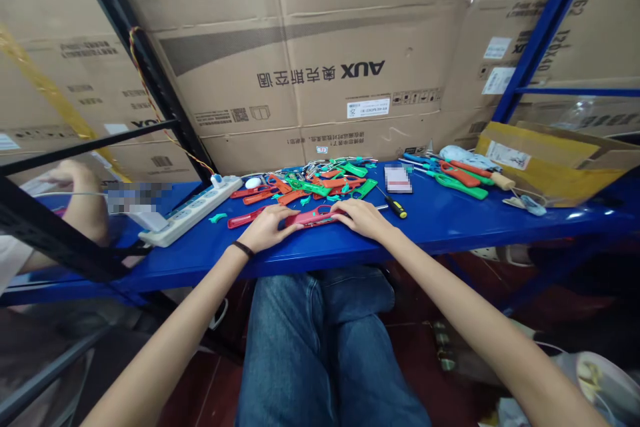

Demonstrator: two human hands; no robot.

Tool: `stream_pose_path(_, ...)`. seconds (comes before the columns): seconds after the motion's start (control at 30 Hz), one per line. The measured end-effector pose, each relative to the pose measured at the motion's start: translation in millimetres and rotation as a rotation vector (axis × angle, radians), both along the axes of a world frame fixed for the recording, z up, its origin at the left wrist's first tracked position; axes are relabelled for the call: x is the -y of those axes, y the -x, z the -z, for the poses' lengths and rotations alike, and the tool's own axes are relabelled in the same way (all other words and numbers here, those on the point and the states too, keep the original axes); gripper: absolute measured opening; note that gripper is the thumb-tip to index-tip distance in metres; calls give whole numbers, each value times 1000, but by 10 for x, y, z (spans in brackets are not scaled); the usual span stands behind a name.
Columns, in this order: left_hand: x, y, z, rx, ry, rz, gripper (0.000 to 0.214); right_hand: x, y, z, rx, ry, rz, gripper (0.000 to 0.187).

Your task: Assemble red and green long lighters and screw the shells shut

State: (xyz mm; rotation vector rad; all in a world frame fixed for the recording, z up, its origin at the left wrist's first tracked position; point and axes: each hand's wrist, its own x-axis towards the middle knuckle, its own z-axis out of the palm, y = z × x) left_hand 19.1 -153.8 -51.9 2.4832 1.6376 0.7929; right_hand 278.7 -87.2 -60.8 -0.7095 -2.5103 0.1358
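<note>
A red barbecue lighter [314, 216] lies along the front of the blue tabletop, its metal tube pointing right. My left hand [264, 229] grips its handle end, thumb in front and fingers behind. At the trigger end, my right hand [361, 217] pinches it, with the fingertips partly hidden. A loose red casing half [243, 217] sits just left of my left hand. Behind both hands spreads a pile of orange, red and green lighter casings [305, 188] with metal tubes and small teal parts. One teal trigger piece [218, 218] lies apart at the left.
A yellow-and-black screwdriver [397, 205] lies right of my right hand, near a white box [398, 179]. Several lighters [461, 185] and a yellow-taped carton [535, 163] stand farther right. A power strip [193, 211] and another person's arm [85, 203] are left. Cardboard [320, 127] backs the table.
</note>
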Motion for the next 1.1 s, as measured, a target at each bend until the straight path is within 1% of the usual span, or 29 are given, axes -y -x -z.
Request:
stream_pose_path(0.1, 46, -6, 113, -42, -52, -27, 51, -21, 13, 72, -31, 11, -13, 12)
stream_pose_path(0.2, 81, -15, 163, -63, -79, -45, 48, -40, 15, 135, -66, 27, -34, 12)
stream_pose_path(0.37, 120, -20, 154, -77, -101, -83, 48, -73, 10, 188, -115, 48, -82, 10)
stream_pose_path(0.6, 140, -1, 158, -88, -117, -124, 50, -75, -15, 195, -168, 52, -112, 10)
stream_pose_path(0.9, 176, 4, 144, -131, -142, -170, 47, -56, -19, 191, -164, 65, -126, 12)
stream_pose_path(1.03, 205, 7, 141, -137, -161, -211, 48, -45, -14, 180, -155, 73, -116, 13)
stream_pose_path(1.1, 213, 8, 145, -128, -157, -209, 49, -40, -8, 173, -153, 74, -121, 12)
